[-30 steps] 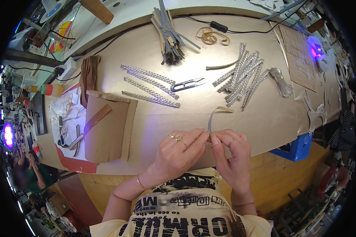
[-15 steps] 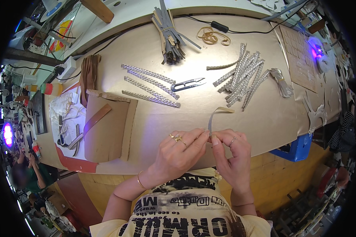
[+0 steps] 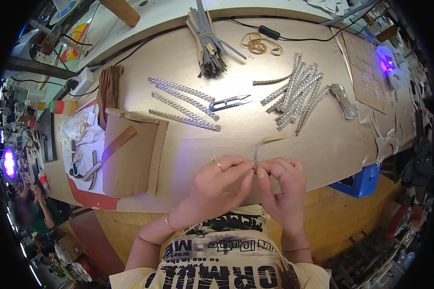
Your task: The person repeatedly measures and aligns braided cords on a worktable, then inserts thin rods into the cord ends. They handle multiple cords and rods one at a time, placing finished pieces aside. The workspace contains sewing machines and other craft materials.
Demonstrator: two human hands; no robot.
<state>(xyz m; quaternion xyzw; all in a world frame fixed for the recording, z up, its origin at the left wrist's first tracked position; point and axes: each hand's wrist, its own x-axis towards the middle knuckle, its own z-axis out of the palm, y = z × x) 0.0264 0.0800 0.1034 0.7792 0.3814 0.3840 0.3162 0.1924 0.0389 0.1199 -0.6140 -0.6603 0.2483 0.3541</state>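
Note:
A thin narrow strip (image 3: 257, 150), grey on one face and tan on the other, rises from between my fingertips and bends right at its far end. My left hand (image 3: 219, 185) is closed in a pinch at the strip's near end. Beside it my right hand (image 3: 282, 185) pinches the same end between thumb and forefinger. The fingertips hide the held end. Beyond the hands lie thread snips (image 3: 230, 102), several separate braided silvery cords (image 3: 185, 103) and a heaped pile of similar cords (image 3: 294, 91).
A bundle of grey and tan strips (image 3: 208, 48) lies at the back beside a coiled tan strip (image 3: 261, 44). On the left stand a curved cardboard holder (image 3: 128, 159) and brown strips (image 3: 110, 94). A tied cord bundle (image 3: 343, 102) is at right; a blue plastic stool (image 3: 359, 182) stands below the edge.
My left hand's fingers have shifted and turned slightly at the strip's near end. The strip's far part has moved down a little. My right hand keeps its pinch.

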